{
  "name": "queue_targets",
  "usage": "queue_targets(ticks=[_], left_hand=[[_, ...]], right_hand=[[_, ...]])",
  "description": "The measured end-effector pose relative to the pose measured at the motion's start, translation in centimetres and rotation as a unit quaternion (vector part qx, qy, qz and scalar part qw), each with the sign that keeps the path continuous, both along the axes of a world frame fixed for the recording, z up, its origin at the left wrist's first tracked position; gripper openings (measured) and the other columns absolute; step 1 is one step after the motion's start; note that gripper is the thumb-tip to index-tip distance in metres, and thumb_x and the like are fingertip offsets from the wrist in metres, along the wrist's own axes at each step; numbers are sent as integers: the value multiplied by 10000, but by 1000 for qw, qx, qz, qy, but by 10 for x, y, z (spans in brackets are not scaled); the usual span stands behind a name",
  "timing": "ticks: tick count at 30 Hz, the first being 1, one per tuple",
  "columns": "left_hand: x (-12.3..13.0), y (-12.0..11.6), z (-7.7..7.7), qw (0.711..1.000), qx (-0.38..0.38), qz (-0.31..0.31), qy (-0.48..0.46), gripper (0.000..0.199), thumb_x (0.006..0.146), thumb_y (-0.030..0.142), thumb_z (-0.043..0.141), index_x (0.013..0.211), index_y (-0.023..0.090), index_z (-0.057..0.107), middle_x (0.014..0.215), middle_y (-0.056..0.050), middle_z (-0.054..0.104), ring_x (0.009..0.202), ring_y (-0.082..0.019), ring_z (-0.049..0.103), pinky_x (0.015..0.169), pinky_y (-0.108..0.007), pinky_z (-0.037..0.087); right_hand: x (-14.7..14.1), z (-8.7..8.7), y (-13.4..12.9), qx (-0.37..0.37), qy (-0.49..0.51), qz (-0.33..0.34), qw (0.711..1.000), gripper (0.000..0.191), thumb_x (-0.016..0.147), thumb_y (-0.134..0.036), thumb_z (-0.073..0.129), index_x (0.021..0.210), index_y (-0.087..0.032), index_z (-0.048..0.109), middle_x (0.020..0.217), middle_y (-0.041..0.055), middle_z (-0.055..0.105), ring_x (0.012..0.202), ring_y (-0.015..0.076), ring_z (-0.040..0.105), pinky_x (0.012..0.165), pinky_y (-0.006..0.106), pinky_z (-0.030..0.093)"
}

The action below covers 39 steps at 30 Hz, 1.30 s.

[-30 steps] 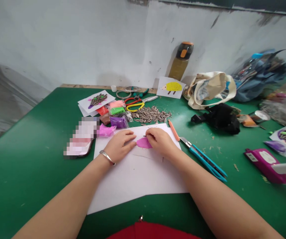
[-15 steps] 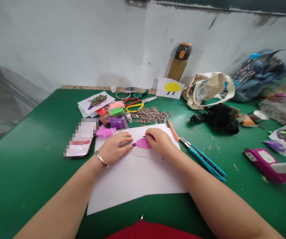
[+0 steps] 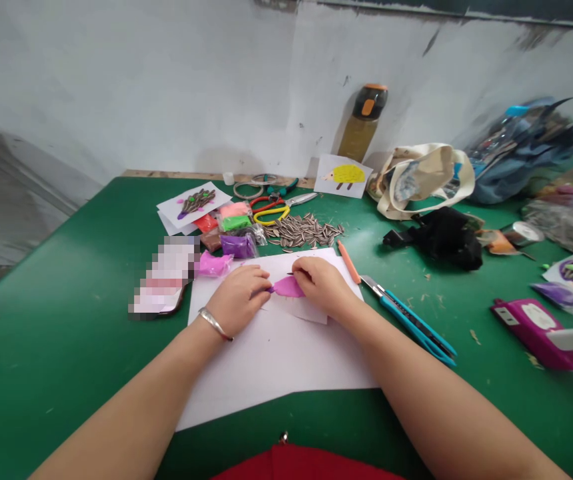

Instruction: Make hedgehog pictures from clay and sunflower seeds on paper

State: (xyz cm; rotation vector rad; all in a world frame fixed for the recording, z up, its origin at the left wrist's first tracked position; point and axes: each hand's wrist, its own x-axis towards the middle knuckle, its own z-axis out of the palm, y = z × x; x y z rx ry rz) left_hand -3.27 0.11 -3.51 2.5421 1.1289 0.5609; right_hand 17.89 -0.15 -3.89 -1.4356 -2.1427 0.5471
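Observation:
A flat pink clay shape [image 3: 289, 287] with a small purple tip at its left end lies on a small paper over a large white sheet [image 3: 266, 360]. At the purple tip, my left hand [image 3: 239, 297] has its fingers bent close together; what they hold, if anything, is hidden. My right hand [image 3: 319, 283] pinches a small dark thing, too small to name, above the right part of the pink shape. Behind the hands is a pile of striped sunflower seeds [image 3: 304, 232].
Clay packets [image 3: 236, 245], scissors [image 3: 271, 213] and a phone [image 3: 166, 280] lie left and behind. To the right are an orange stick [image 3: 349, 262], a blue cutter [image 3: 411, 320], a black cloth [image 3: 446, 240] and a magenta device [image 3: 541, 333]. A bottle [image 3: 363, 123] stands by the wall.
My left hand's fingers have drawn in and bent around the purple tip, and its wrist has turned. My right hand stays in nearly the same place. The view has shifted slightly.

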Motion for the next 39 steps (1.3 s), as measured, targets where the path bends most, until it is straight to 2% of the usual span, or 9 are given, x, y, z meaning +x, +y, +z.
queue_targets(ticks=[17, 23, 26, 33, 39], left_hand=[[1, -1, 4, 999, 26, -22, 35, 213, 856, 168, 521, 899, 198, 728, 1004, -61, 708, 1003, -236, 614, 971, -443, 456], [-5, 1, 3, 1000, -19, 2, 2, 258, 887, 271, 480, 886, 218, 733, 1030, -48, 713, 1045, -231, 614, 978, -420, 465], [-11, 4, 5, 999, -45, 17, -9, 290, 898, 300, 449, 953, 222, 723, 1046, -36, 714, 1066, -215, 615, 981, -393, 468], [-20, 4, 6, 994, -70, -40, 74, 315, 877, 262, 473, 1102, 222, 690, 1278, -82, 598, 1214, -259, 517, 1039, -432, 397], [-22, 3, 10, 993, -64, -53, 86, 316, 878, 275, 482, 1116, 205, 678, 1275, -92, 596, 1207, -258, 516, 1029, -407, 396]], right_hand=[[0, 1, 0, -4, -6, -6, 1000, 182, 841, -124, 430, 722, -192, 551, 771, 29, 626, 749, 166, 533, 670, 258, 343], [0, 1, 1, -5, -6, -3, 1000, 178, 839, -122, 432, 730, -193, 553, 775, 29, 629, 756, 166, 535, 680, 258, 348], [0, 1, 1, -6, -4, -3, 1000, 175, 836, -121, 433, 736, -194, 556, 786, 32, 632, 766, 168, 539, 686, 260, 350], [0, 1, 1, -2, -6, -3, 1000, 174, 837, -120, 430, 726, -196, 541, 755, 23, 616, 734, 164, 528, 652, 258, 338], [0, 3, 1, -3, -10, -3, 1000, 179, 843, -125, 427, 716, -198, 529, 739, 15, 606, 717, 161, 522, 640, 256, 332]])
